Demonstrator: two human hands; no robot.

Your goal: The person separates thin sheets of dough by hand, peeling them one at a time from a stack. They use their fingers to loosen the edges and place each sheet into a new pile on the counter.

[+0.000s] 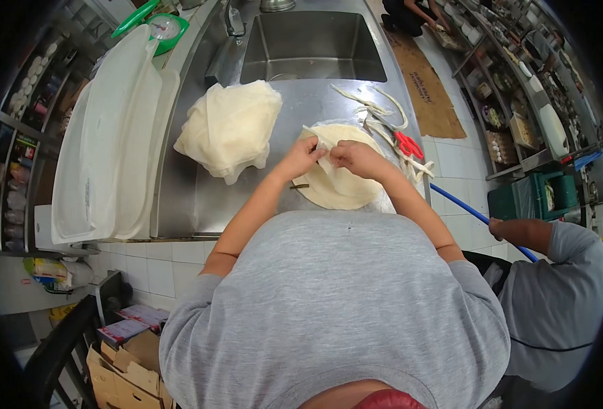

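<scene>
Some of the pale round sheet (345,187) is hidden behind the left hand (303,157) and right hand (358,160), and the blades of the red scissors (408,145) are hard to see. Both hands pinch a lifted flap of the sheet, fingers curled in. It lies on the bench (209,204), near a floppy pile (233,126).

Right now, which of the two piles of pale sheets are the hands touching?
The round pile by the red scissors: left hand and right hand pinch at its top; the squarish pile lies untouched.
</scene>
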